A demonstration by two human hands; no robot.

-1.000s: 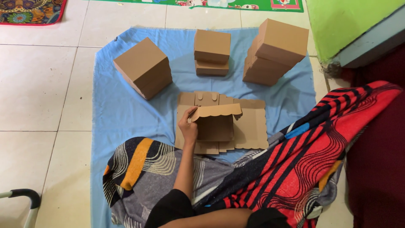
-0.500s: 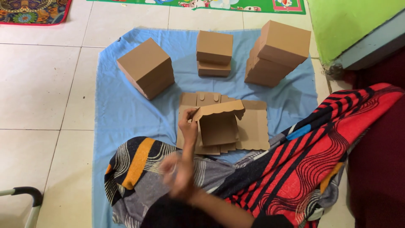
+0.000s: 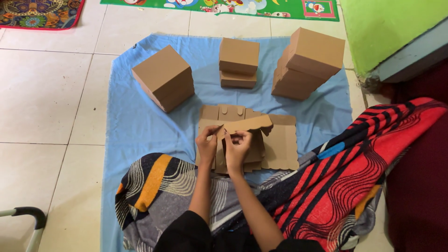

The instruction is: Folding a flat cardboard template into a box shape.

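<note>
A half-folded brown cardboard box (image 3: pixel 254 140) stands on a flat pile of cardboard sheets (image 3: pixel 282 144) on a blue cloth (image 3: pixel 140 126). My left hand (image 3: pixel 206 142) pinches the left end of its raised scalloped flap (image 3: pixel 247 124). Close beside it, my right hand (image 3: pixel 238 144) grips the same flap edge, and the fingertips of both hands almost touch. Both forearms reach out over my lap, which is covered by patterned fabric (image 3: pixel 158 186).
Folded cardboard boxes stand on the far part of the cloth: one at the left (image 3: pixel 164 77), a stack of two in the middle (image 3: pixel 239 63), a taller stack at the right (image 3: pixel 308 63). A green wall (image 3: pixel 392 28) rises at the right, a metal handle (image 3: pixel 28 219) at the bottom left.
My right hand has come up from my lap and joined my left hand on the box flap. The left hand stayed on the box.
</note>
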